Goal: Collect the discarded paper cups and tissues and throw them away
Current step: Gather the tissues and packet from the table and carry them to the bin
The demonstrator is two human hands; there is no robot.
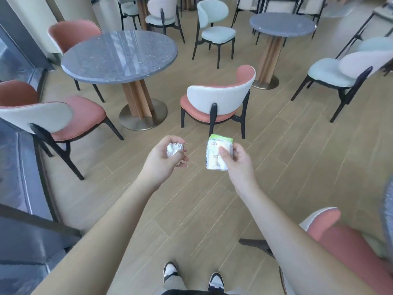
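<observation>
Bright, soft daylight; glare streaks the round table [119, 54]; edges warp.

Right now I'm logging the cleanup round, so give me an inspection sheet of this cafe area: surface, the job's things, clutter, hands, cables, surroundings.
Surface: wood-plank floor; nearest round grey table shows nothing on top.
Job's things: crumpled tissue in the left hand; white and green tissue packet in the right hand. No paper cups seen.
Clutter: nothing seen on floor or tables.
Hands: left hand grips the tissue; right hand pinches the packet, thumb on its front.
Cables: nothing seen.
Surroundings: pink chair ahead, mint chairs and a second grey table beyond; no bin in view.
</observation>
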